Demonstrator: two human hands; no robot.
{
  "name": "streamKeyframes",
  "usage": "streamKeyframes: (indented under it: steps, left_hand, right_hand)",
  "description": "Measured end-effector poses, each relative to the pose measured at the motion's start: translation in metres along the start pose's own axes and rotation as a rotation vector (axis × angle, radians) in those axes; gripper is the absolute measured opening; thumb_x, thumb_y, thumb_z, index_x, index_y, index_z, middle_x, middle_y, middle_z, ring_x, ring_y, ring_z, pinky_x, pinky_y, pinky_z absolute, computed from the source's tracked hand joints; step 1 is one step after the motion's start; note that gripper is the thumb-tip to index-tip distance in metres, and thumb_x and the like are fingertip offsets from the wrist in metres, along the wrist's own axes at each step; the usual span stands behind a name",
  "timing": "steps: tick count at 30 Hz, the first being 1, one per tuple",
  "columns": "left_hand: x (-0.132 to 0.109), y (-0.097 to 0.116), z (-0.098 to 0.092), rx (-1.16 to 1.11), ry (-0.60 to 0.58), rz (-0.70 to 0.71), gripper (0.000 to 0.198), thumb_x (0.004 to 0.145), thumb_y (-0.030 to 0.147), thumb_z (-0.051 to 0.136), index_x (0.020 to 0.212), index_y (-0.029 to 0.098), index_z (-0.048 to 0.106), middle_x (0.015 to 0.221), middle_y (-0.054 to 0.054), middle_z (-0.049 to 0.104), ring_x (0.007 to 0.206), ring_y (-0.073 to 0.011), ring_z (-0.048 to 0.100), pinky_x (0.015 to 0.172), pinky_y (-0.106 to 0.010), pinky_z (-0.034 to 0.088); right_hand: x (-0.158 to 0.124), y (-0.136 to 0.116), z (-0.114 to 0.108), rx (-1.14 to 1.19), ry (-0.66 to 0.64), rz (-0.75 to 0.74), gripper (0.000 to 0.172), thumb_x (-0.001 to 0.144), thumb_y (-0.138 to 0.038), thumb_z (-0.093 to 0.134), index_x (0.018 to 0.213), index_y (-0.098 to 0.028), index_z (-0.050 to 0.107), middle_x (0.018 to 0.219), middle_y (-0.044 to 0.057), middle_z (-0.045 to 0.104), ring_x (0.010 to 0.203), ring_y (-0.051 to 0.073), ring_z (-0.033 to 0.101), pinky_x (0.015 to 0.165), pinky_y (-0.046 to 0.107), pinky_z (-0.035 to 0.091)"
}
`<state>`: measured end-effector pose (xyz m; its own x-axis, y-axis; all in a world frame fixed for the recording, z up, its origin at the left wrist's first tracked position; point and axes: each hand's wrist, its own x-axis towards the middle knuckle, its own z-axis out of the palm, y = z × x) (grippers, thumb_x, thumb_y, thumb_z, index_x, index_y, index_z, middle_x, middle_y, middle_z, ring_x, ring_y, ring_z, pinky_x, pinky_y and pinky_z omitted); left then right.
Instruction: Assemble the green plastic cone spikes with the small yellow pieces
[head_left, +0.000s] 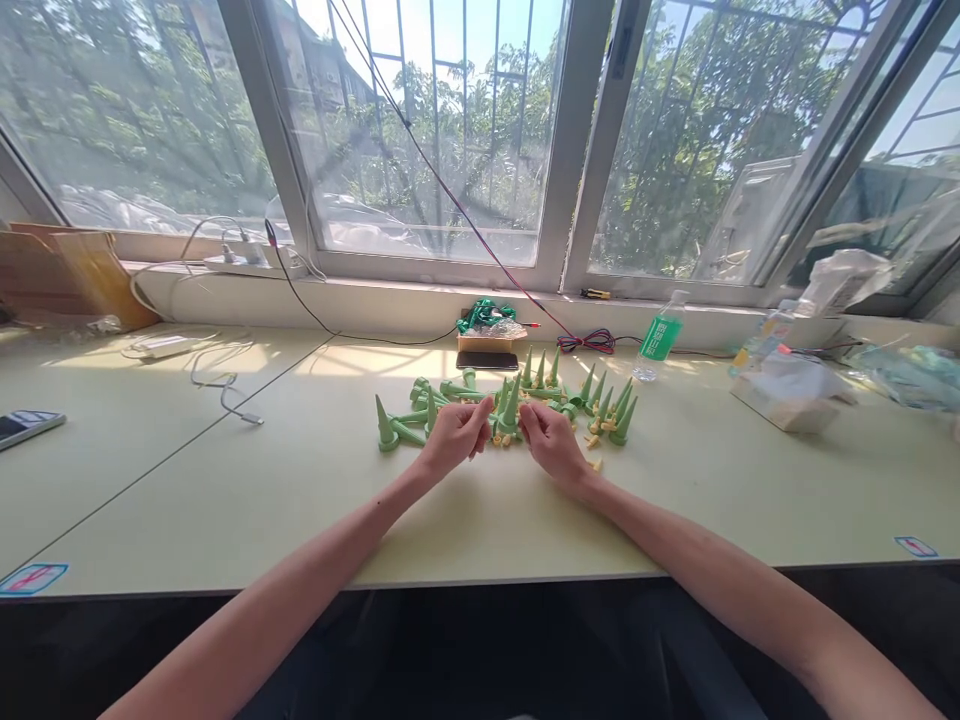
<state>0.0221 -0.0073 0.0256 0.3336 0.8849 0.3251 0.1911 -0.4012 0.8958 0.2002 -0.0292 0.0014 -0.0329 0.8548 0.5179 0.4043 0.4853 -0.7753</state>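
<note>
My left hand (459,432) is closed in a pinch, thumb on top, above the near side of a pile of green plastic cone-shaped spikes. Facing it, my right hand (555,442) is pinched shut too. What either hand holds is hidden by the fingers or too small to name. Between the two hands a green spike (511,408) points upward; whether a finger touches it, I cannot tell. Several green spikes stand upright right of my right hand, one (623,424) at the outer end. Another upright spike (385,428) is at the left end. Small yellow pieces (595,441) lie among them.
Behind the pile, a black phone (487,360) lies before a small box (486,343) with green items. A bottle with a green label (660,338) and a tissue box (787,395) stand right. White cables (225,384) and another phone (30,427) lie left on the table (487,530).
</note>
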Motion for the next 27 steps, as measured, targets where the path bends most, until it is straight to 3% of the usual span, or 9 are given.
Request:
streamKeyframes:
  steps: [7, 15, 21, 27]
  left_hand:
    - [-0.0001, -0.0018, 0.0021, -0.015, -0.088, -0.035, 0.057, 0.094, 0.054, 0.041, 0.052, 0.017, 0.048, 0.038, 0.001, 0.045, 0.033, -0.0075, 0.037, 0.038, -0.021, 0.028]
    - [0.0016, -0.0018, 0.0003, -0.325, -0.189, -0.159, 0.040, 0.089, 0.046, 0.050, 0.064, 0.015, 0.054, 0.049, 0.000, 0.053, 0.036, -0.0095, 0.045, 0.035, -0.020, 0.031]
    - [0.0016, 0.0028, -0.0013, -0.327, -0.176, -0.283, 0.064, 0.087, 0.066, 0.047, 0.057, 0.010, 0.060, 0.051, -0.009, 0.061, 0.038, -0.0148, 0.055, 0.035, -0.023, 0.036]
    - [0.0011, 0.0030, -0.0018, -0.270, -0.189, -0.330, 0.073, 0.082, 0.073, 0.048, 0.056, 0.007, 0.065, 0.063, -0.015, 0.067, 0.047, -0.0171, 0.061, 0.038, -0.023, 0.039]
  right_hand:
    - [-0.0005, -0.0014, 0.0004, -0.017, -0.042, -0.031, 0.046, 0.099, -0.052, 0.037, 0.066, -0.021, 0.045, 0.057, -0.002, 0.047, 0.051, 0.012, 0.041, 0.052, 0.026, 0.031]
    - [-0.0004, -0.0010, -0.0003, -0.070, -0.068, -0.077, 0.043, 0.100, -0.047, 0.037, 0.067, -0.020, 0.046, 0.059, -0.002, 0.048, 0.053, 0.012, 0.042, 0.056, 0.026, 0.032]
    - [-0.0001, 0.0016, 0.0000, -0.104, -0.105, -0.125, 0.042, 0.100, -0.047, 0.040, 0.069, -0.019, 0.048, 0.062, -0.002, 0.048, 0.055, 0.011, 0.041, 0.056, 0.025, 0.033]
    - [-0.0004, 0.0016, 0.0000, -0.081, -0.151, -0.151, 0.035, 0.098, -0.045, 0.046, 0.078, -0.018, 0.056, 0.066, -0.002, 0.051, 0.055, 0.011, 0.041, 0.054, 0.023, 0.033]
